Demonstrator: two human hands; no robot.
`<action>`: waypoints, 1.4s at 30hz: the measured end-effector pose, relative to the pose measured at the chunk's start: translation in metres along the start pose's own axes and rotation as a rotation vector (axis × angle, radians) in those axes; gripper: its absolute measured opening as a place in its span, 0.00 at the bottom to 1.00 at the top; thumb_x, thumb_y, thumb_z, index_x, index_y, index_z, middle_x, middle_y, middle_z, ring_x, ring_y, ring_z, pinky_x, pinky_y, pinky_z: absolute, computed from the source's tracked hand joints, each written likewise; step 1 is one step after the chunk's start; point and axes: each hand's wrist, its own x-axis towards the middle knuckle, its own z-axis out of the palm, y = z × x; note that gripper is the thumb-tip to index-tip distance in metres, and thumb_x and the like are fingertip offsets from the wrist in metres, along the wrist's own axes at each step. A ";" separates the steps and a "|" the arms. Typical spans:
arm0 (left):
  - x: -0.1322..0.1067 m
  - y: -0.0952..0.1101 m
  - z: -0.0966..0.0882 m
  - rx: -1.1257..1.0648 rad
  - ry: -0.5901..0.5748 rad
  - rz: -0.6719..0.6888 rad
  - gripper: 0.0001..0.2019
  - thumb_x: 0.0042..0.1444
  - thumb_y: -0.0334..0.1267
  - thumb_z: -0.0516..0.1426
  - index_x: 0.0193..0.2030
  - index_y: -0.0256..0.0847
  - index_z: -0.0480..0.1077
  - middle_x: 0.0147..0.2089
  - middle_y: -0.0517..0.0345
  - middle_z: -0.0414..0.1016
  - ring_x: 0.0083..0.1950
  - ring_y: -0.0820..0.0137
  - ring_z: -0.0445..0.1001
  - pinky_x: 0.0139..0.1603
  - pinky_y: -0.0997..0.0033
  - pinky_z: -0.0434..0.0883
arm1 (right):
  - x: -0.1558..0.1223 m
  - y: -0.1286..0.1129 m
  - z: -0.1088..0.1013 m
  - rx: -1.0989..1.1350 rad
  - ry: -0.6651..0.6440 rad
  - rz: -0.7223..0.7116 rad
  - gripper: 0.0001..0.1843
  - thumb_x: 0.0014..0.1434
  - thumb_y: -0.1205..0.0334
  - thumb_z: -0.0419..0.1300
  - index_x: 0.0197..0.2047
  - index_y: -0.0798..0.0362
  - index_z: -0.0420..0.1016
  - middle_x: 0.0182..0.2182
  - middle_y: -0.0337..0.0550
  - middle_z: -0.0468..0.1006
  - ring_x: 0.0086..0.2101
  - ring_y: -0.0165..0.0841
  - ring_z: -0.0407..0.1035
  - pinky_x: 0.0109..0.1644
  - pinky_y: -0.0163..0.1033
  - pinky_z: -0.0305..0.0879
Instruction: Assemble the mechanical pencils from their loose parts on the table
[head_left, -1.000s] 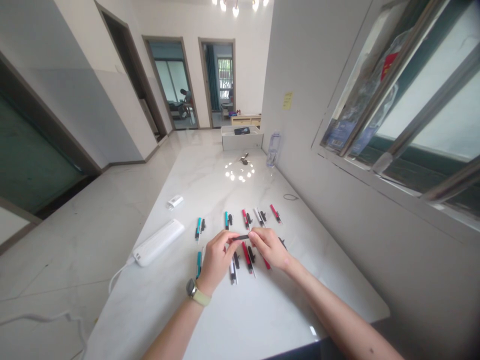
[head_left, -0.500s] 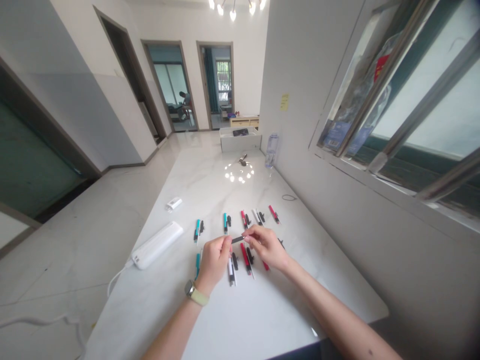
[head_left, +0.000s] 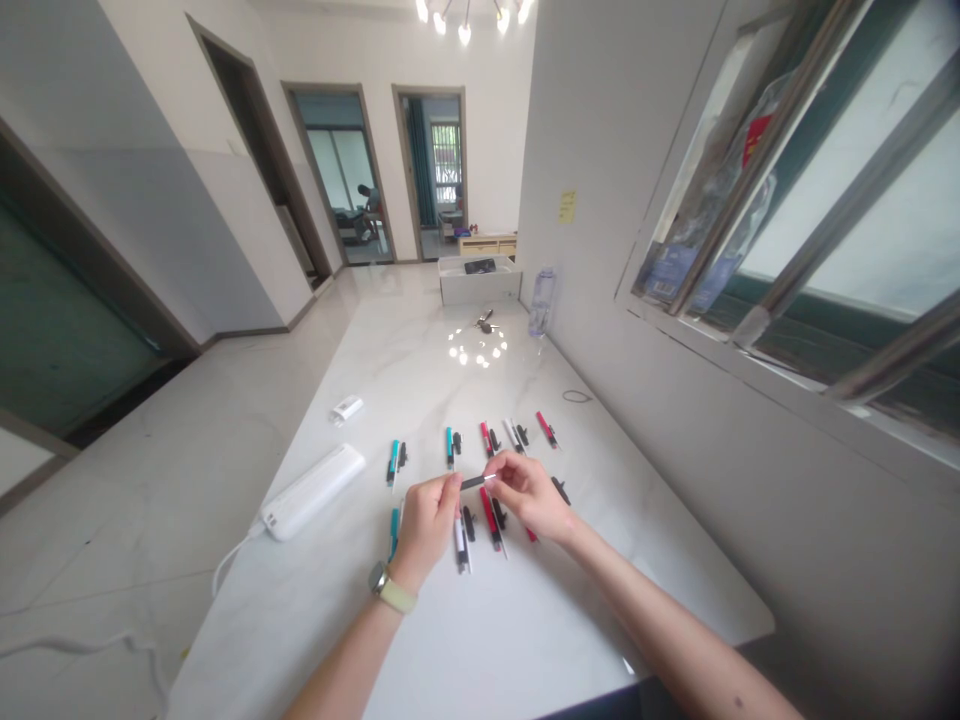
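Above the rows of pen parts, my left hand [head_left: 430, 515] is closed around one end of a slim black pen part [head_left: 472, 483], held nearly level. My right hand [head_left: 531, 492] pinches the thin light tip at its other end. Under and around the hands lie pen barrels: a white barrel [head_left: 460, 545], a red barrel [head_left: 490, 515] and a teal barrel [head_left: 394, 532], partly covered by my left hand. Black caps, such as this black cap [head_left: 469, 523], and thin refills lie beside them. My right hand partly hides another red barrel [head_left: 532, 535].
Farther up the white table [head_left: 480, 640] is a row of teal, red and white pen parts. A white power strip [head_left: 315, 490] and a white adapter [head_left: 347, 409] lie left. Keys [head_left: 487, 321], a bottle [head_left: 541, 300] and a white box [head_left: 480, 286] stand toward the far end.
A little more of the light tip shows between the black pen part and my right fingers. Both hands otherwise keep almost the same place.
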 end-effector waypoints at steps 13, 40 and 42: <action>0.001 0.002 -0.001 -0.046 -0.008 0.082 0.16 0.55 0.46 0.61 0.47 0.41 0.71 0.38 0.57 0.77 0.25 0.74 0.68 0.28 0.74 0.65 | 0.001 0.004 -0.002 0.059 0.020 0.029 0.11 0.60 0.54 0.61 0.36 0.54 0.72 0.23 0.36 0.69 0.24 0.27 0.61 0.30 0.34 0.60; -0.002 0.001 0.001 -0.016 -0.052 0.089 0.16 0.68 0.40 0.43 0.27 0.43 0.55 0.23 0.64 0.60 0.26 0.71 0.63 0.31 0.72 0.58 | -0.002 -0.002 -0.003 -0.092 -0.156 0.056 0.09 0.59 0.69 0.48 0.31 0.53 0.66 0.19 0.32 0.59 0.21 0.27 0.51 0.26 0.32 0.50; -0.003 0.001 0.003 0.007 -0.080 0.104 0.16 0.68 0.40 0.42 0.27 0.43 0.53 0.23 0.64 0.58 0.26 0.71 0.61 0.30 0.71 0.56 | -0.004 -0.007 -0.001 -0.173 -0.189 -0.001 0.07 0.63 0.63 0.51 0.32 0.53 0.65 0.21 0.32 0.62 0.23 0.27 0.54 0.27 0.32 0.51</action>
